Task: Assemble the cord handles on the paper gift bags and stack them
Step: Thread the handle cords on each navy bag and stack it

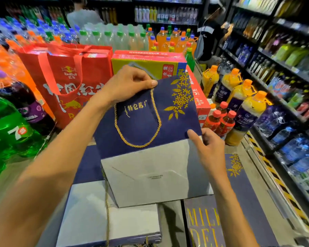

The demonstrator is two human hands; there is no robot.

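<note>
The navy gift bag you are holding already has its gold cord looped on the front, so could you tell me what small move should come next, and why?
Probably lower the navy gift bag onto the stack of flat bags below. Its gold cord already hangs looped on the front, and the left hand and right hand pinch opposite corners, holding it flat.

Far left, the red fabric tote bag (66, 81) reads "RedBull"; near left, the green plastic bottle (11, 125) shows a "7"; the near right navy box (203, 223) reads "MIL".

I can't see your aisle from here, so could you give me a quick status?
Left hand and right hand pinch navy bag. Gold cord hangs looped. Nothing obstructing.
</note>
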